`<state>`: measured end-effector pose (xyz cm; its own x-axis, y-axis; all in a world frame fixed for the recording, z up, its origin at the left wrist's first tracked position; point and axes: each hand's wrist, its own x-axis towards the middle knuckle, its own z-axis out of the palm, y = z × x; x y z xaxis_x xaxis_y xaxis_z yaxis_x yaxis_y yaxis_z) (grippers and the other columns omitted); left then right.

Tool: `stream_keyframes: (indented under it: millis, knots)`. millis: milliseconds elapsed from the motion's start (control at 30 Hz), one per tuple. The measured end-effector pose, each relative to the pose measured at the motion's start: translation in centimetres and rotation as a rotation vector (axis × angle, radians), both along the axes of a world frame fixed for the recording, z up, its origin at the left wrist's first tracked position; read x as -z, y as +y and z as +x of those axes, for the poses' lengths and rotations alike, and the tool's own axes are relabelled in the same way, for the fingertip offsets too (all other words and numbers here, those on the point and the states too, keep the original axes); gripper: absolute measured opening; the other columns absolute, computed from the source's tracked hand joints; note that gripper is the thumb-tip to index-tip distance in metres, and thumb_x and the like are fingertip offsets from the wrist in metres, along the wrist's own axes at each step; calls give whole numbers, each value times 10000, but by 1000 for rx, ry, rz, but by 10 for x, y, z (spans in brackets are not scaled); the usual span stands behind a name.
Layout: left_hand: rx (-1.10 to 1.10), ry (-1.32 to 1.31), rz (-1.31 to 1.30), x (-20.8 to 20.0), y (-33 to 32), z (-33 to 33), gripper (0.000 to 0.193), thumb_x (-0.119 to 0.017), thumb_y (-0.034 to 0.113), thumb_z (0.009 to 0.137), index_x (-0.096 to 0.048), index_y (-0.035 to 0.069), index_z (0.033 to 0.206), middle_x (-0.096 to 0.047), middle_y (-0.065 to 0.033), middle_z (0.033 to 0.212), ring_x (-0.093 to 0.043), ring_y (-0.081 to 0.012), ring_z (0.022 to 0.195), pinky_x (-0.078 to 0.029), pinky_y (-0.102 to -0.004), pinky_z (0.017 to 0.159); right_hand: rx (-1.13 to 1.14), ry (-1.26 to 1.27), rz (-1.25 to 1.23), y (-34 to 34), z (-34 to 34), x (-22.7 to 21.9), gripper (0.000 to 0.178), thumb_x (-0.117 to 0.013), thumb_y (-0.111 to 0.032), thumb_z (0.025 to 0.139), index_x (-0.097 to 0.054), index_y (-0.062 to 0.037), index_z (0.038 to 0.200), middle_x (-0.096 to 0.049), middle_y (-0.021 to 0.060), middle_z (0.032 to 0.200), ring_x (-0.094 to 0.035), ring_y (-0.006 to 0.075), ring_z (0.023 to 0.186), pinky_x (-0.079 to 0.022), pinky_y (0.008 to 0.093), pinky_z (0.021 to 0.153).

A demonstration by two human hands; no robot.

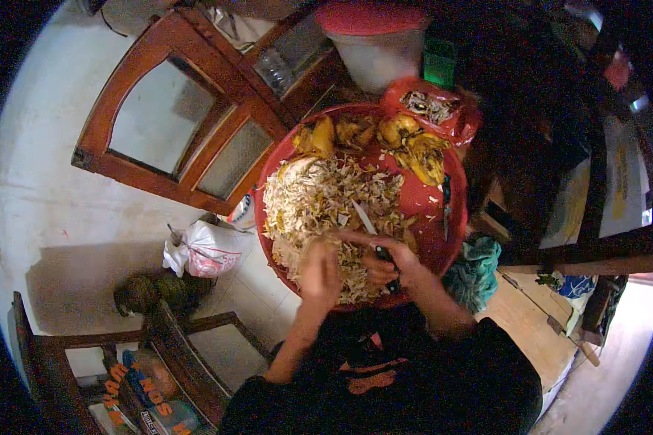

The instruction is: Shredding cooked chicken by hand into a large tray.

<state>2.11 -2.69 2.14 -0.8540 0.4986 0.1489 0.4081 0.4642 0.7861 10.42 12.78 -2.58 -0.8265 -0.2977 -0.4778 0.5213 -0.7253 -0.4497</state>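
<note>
A large heap of shredded meat (334,192), pale with yellowish bits, covers much of a round red tray (428,232). My right hand (395,264) is closed round the dark handle of a knife (364,217), whose blade points up and away over the heap. Over the near part of the heap is my left hand (321,272), blurred by motion. Its fingers look drawn together near my right fingertips, and what they hold is too blurred to make out. Larger yellow-skinned chicken pieces (413,145) lie along the tray's far edge.
A slim dark blue tool (446,206) lies at the tray's right rim. Beyond stand a red plastic bag of scraps (432,107), a red-lidded white bucket (377,54) and a green container (440,64). Wooden chairs (189,174) and a white bag (203,249) are leftward; teal cloth (475,272) lies right.
</note>
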Motion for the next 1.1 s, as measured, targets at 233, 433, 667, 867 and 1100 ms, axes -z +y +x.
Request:
stream_keyframes:
  millis: [233, 433, 667, 867, 1100]
  knots:
    - [3, 67, -142, 20, -24, -32, 144, -459, 134, 887, -532, 13, 919, -548, -220, 786, -546, -397, 702, -436, -444, 579, 56, 182, 77, 40, 9, -45, 388, -437, -317, 905, -487, -94, 1219, -336, -75, 481, -277, 64, 337, -231, 219, 333]
    - [102, 95, -43, 0, -27, -53, 211, -536, 217, 867, -632, 31, 893, -589, -190, 782, -573, -336, 727, -447, -374, 670, 890, 222, 761, 216, -33, -88, 356, -539, -273, 868, -538, -88, 1172, -427, -78, 591, -389, 43, 455, -312, 209, 398]
    - [-91, 36, 35, 39, -5, -71, 260, -428, 234, 921, -602, 45, 955, -623, -111, 817, -575, -218, 693, -443, -336, 601, 1245, 265, 1078, 395, -35, -18, 344, -432, -277, 925, -518, -65, 1181, -356, -51, 535, -337, 61, 444, -300, 226, 399]
    - [-11, -735, 274, -17, 83, -92, 353, -410, 88, 877, -424, -4, 1217, -561, -81, 907, -429, -60, 556, -396, -192, 499, 1102, 802, 599, 416, -9, -19, 346, -421, -282, 928, -513, -61, 1176, -378, -39, 556, -348, 74, 446, -302, 234, 395]
    - [392, 387, 23, 51, 298, -150, 388, -490, 289, 870, -512, 33, 1160, -625, -112, 933, -581, -229, 817, -466, -373, 817, 984, 935, 249, 508, 0, 57, 415, -377, -353, 933, -492, -54, 1195, -337, -37, 534, -302, 80, 440, -299, 257, 398]
